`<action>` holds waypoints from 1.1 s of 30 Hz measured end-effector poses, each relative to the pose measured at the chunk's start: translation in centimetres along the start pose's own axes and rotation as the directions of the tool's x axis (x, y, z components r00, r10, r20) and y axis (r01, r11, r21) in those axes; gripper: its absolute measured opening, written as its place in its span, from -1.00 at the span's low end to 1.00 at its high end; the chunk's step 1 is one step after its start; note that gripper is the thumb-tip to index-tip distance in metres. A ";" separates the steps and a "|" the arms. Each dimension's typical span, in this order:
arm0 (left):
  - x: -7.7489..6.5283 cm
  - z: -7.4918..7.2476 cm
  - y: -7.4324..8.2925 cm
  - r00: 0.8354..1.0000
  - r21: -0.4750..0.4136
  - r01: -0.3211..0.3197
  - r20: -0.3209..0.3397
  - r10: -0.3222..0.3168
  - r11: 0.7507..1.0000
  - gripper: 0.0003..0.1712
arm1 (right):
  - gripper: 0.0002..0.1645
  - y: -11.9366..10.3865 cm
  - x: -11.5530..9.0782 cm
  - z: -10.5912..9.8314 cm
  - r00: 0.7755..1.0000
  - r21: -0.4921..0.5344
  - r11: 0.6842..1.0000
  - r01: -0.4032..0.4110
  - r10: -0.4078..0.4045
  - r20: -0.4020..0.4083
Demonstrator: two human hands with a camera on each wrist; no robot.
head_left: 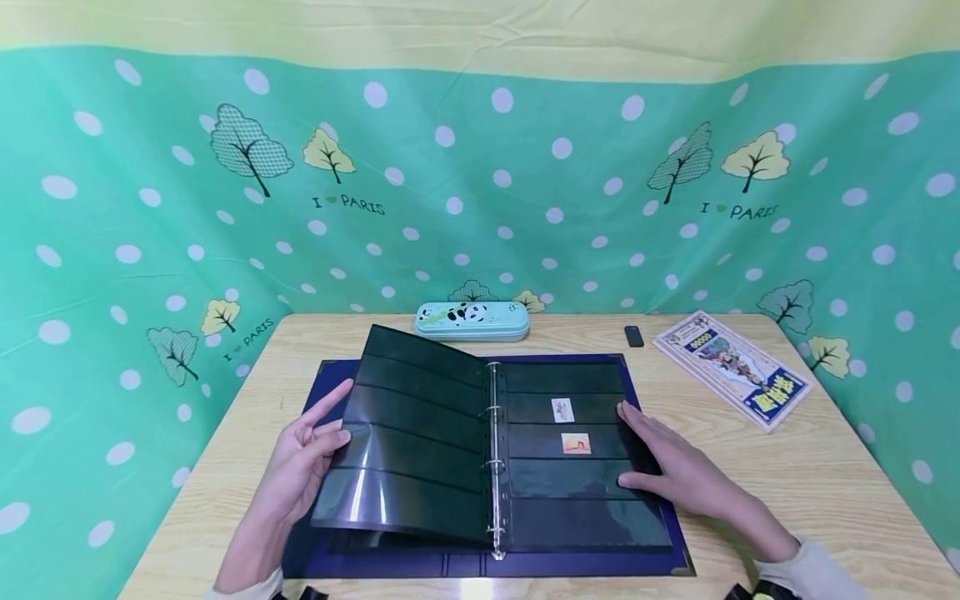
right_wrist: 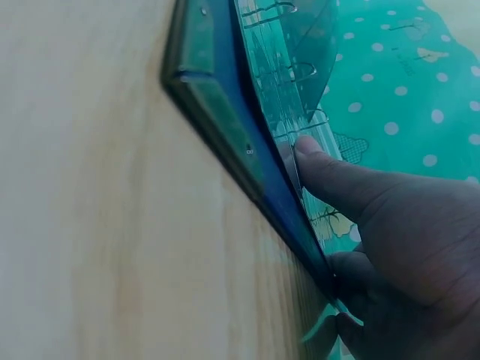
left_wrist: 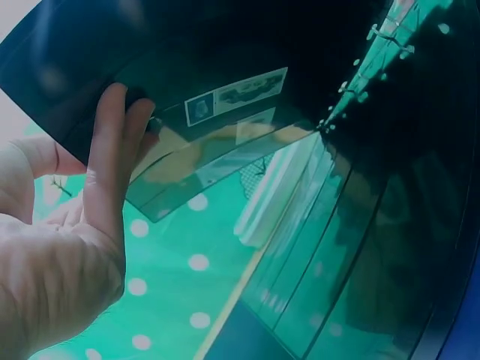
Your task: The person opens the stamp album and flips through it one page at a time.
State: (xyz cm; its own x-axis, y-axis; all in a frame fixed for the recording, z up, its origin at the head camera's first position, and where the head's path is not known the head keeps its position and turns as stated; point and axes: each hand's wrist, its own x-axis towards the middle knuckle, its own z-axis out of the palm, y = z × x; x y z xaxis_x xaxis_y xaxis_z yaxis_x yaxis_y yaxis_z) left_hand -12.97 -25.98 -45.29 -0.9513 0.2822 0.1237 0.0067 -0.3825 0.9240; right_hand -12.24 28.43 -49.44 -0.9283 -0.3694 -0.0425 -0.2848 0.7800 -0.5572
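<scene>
A dark blue ring-bound stamp album lies spread on the table. My left hand pinches the outer edge of a raised black album page, thumb on its upper face and fingers behind. In the left wrist view, a long stamp shows on that page's underside. On the right-hand page sit a whitish stamp and an orange stamp. My right hand rests at this page's outer edge, fingers extended; its thumb touches the page in the right wrist view.
Metal rings run down the album's middle. Behind it stands a light blue pencil case with a panda picture. A small black object and a printed booklet stack lie at the back right. Green dotted cloth surrounds the wooden table.
</scene>
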 end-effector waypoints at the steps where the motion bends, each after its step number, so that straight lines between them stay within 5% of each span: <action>1: 0.1 0.0 -0.1 1.000 0.008 0.002 -0.011 -0.001 1.000 -0.19 | 0.29 0.0 0.0 0.0 1.000 -0.003 1.000 -0.001 0.001 -0.002; 8: 0.4 0.2 -0.3 0.976 0.149 0.061 -0.216 -0.028 0.987 -0.26 | 0.29 0.1 -0.1 0.0 1.000 -0.032 0.999 -0.019 0.018 -0.016; 17: -0.2 -0.7 -0.3 0.933 0.307 0.213 -0.344 -0.101 0.927 -0.26 | 0.28 0.2 0.0 0.1 1.000 -0.028 1.000 -0.005 0.004 -0.021; 24: -0.6 -1.8 -1.0 0.942 0.389 0.243 -0.314 -0.120 0.889 -0.23 | 0.28 0.2 -0.1 0.2 1.000 -0.020 1.000 0.014 -0.014 -0.026; 33: -0.6 -2.2 -1.5 0.930 0.486 0.332 -0.314 -0.194 0.808 -0.19 | 0.27 0.4 -0.1 0.3 1.000 -0.018 1.000 0.017 -0.017 -0.025</action>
State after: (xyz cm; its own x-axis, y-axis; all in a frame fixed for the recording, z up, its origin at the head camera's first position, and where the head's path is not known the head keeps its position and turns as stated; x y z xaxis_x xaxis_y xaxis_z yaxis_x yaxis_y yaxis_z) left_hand -13.10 -27.49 -47.52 -0.9823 0.0604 -0.1774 -0.1610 0.2124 0.9638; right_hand -12.14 28.58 -49.91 -0.9290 -0.3698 -0.0119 -0.3046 0.7828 -0.5427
